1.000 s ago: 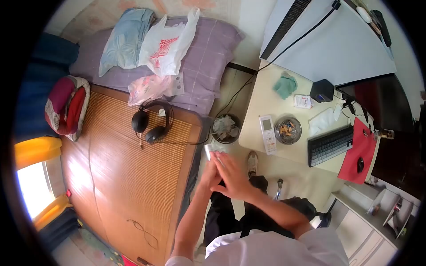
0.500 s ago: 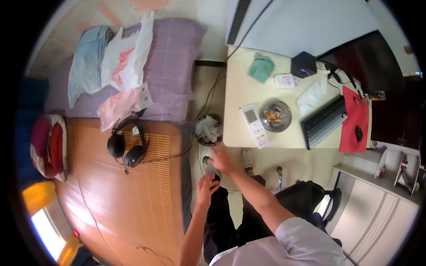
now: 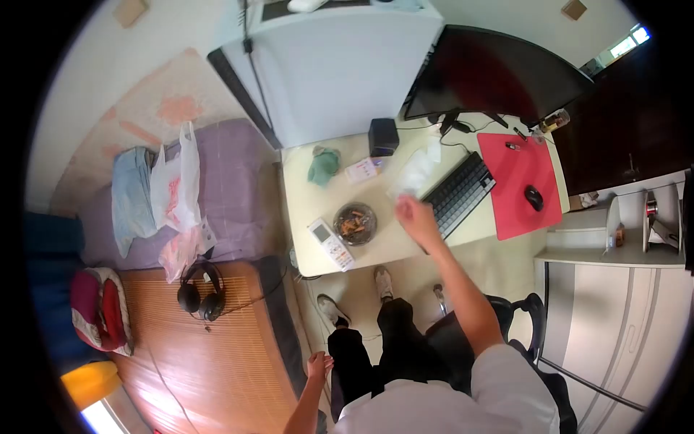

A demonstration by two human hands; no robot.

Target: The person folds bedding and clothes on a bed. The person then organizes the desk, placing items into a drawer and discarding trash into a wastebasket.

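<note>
My right hand (image 3: pixel 417 217) is over the desk (image 3: pixel 390 253), at the lower end of a white tissue pack (image 3: pixel 417 172) and beside the left end of the keyboard (image 3: pixel 463 192). Its fingers are bent and blurred, so whether they grip the pack is unclear. Low beside my leg hangs my left hand (image 3: pixel 319 364), its fingers loosely curled and apart, holding nothing. Left of my right hand are an ashtray (image 3: pixel 355 223) with cigarette butts and a white remote control (image 3: pixel 331 244).
A green cloth (image 3: pixel 324 166), a small box (image 3: pixel 363 170) and a dark speaker (image 3: pixel 383 137) stand along the desk's back. A mouse (image 3: pixel 533 197) lies on a red mat (image 3: pixel 513 166). Headphones (image 3: pixel 201 293) rest on the bed mat (image 3: pixel 238 318). A black chair (image 3: pixel 463 336) is behind me.
The view has swung toward the desk. My right hand has moved from near the waste bin to above the desk, and my left hand has dropped beside my leg. Earlier the hands were together.
</note>
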